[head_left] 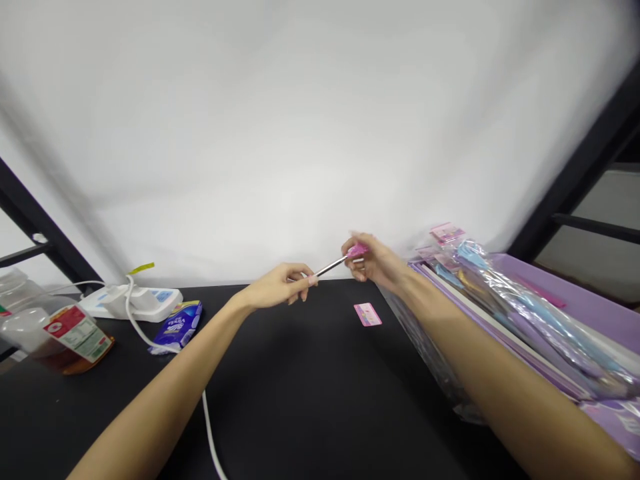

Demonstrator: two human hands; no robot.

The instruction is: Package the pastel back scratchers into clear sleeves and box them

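My left hand (277, 285) and my right hand (370, 260) meet above the far edge of the black table (295, 407). Between them is a slim silver pen (330, 267) with a pink end (357, 251). My left fingertips pinch its silver end, and my right fingers close around the pink end. My right hand is blurred, so its exact grip is hard to see. A small pink card (367, 314) lies flat on the table below my right hand, not touching it.
A white power strip (131, 303) with a plugged-in white cable (207, 423) and a blue packet (177, 325) lie at left. Beyond them stand a clear plastic container (20, 327) and a labelled bottle (77, 333). Plastic-wrapped goods (530, 313) lie on purple boards at right, before a white backdrop.
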